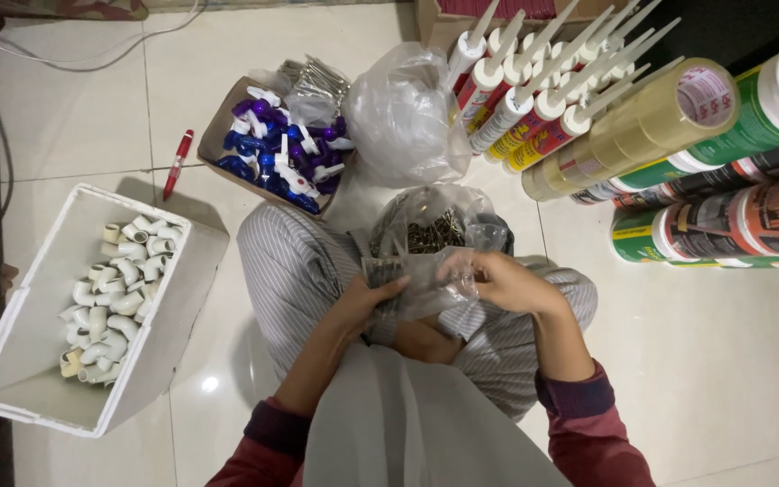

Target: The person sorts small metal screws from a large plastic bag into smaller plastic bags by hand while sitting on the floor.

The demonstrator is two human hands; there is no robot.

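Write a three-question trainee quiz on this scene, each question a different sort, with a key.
1. True or false: both hands grip the small clear bag over the lap.
2. Which holds the white pipe elbows? A. cardboard box B. white foam box C. plastic bag
3. Fill in: the red pen lies on the ____.

Key
1. True: the left hand and right hand both pinch it, just below the larger bag of screws.
2. B: the white foam box; the cardboard box holds blue and purple sprayer heads.
3. Floor.
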